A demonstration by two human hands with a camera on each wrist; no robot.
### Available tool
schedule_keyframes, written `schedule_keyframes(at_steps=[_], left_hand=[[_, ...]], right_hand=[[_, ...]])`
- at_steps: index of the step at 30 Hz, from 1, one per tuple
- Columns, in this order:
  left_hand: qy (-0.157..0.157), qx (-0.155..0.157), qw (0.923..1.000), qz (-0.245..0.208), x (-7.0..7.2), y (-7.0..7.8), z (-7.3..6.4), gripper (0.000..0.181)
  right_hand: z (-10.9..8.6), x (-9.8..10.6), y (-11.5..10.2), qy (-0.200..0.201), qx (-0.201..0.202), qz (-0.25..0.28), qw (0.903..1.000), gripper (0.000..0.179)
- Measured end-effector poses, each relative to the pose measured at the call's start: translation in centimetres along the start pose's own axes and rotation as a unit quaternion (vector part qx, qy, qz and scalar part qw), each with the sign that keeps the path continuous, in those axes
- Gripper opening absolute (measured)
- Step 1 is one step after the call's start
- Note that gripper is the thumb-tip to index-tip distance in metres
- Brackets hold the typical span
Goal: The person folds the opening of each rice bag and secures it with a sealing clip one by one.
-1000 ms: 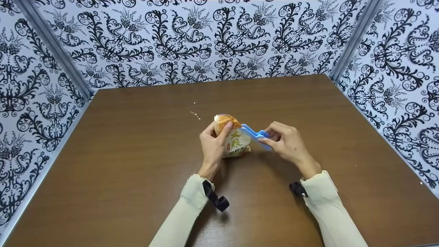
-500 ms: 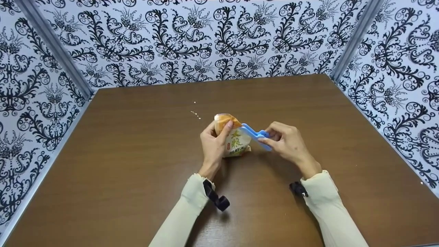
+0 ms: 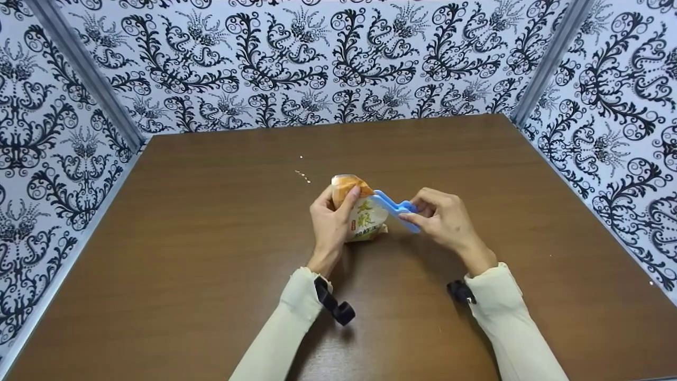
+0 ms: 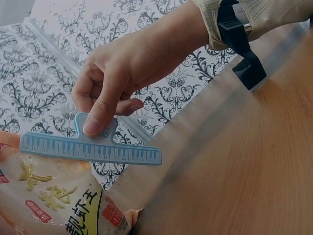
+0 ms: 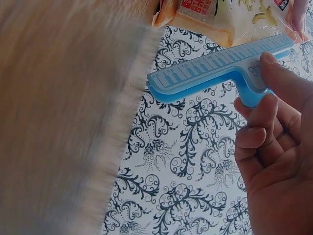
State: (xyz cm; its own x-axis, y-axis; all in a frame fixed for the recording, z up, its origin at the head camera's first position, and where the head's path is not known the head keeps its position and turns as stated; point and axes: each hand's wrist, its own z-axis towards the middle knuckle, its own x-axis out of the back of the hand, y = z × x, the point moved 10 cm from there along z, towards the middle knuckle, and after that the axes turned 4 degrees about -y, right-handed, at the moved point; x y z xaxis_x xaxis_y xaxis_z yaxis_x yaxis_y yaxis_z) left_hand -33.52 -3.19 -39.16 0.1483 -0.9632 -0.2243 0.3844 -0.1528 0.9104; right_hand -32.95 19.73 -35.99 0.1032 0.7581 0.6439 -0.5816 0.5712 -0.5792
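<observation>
A snack bag [image 3: 365, 219], white and orange with printed characters, stands upright on the table. My left hand [image 3: 329, 222] grips its left side, thumb in front near the orange top. My right hand [image 3: 444, 218] pinches the handle of a light-blue bag clip [image 3: 394, 208] between thumb and fingers. Piano-key stripes mark the long bar of the clip [image 4: 93, 149]. One end of that bar meets the bag's upper right edge. A narrow gap shows between the clip's two bars in the right wrist view. Whether bag film lies between them I cannot tell.
The brown wooden table [image 3: 211, 238] has patterned panels [image 3: 296, 63] behind and at both sides. Small pale crumbs [image 3: 302, 175] lie beyond the bag, to its left. A black strap [image 3: 333, 301] hangs from my left wrist, another [image 3: 460, 292] from my right.
</observation>
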Motion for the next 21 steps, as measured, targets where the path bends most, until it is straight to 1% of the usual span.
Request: schedule_keyframes(at_steps=[15, 21], left_hand=[[-0.003, 0.01, 0.9999, 0.005, -0.04, -0.14, 0.0, 0.017], [-0.004, 0.009, 0.9999, 0.005, -0.03, -0.08, -0.01, 0.017]], right_hand=[[0.09, -0.03, -0.14, 0.0, 0.005, -0.001, 1.0, 0.022], [0.16, -0.12, -0.01, 0.0, -0.003, 0.004, 1.0, 0.021]])
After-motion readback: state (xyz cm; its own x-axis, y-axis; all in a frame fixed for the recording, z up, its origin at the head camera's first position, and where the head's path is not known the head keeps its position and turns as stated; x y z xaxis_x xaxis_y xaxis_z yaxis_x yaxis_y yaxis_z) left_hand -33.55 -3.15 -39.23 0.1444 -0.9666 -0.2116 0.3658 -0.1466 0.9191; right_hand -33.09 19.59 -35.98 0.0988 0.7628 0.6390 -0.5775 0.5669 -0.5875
